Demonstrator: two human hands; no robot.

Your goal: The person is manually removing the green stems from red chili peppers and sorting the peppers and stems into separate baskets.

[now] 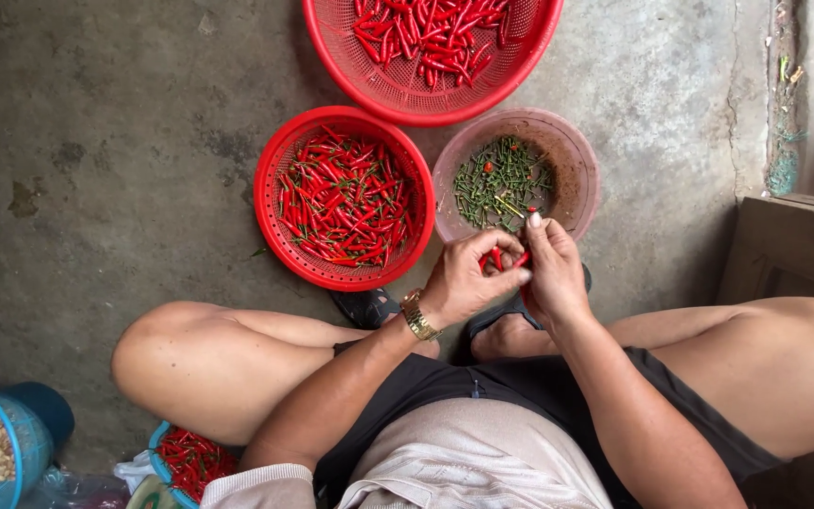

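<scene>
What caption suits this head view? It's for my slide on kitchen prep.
Seated on concrete, left hand and right hand work a red chilli over bowls.

Bare grey concrete floor [115, 141], rough, stained with dark blotches and small pits, lit by flat soft daylight with no hard shadows. At the right a crack or seam [735, 104] runs down the concrete, and beyond it a narrow gutter strip [786, 104] holds bits of green debris and dirt. Lower right, the corner of a weathered wooden plank structure [793, 245] sits against the floor, its top edge dark and worn; what it belongs to cannot be told.
</scene>
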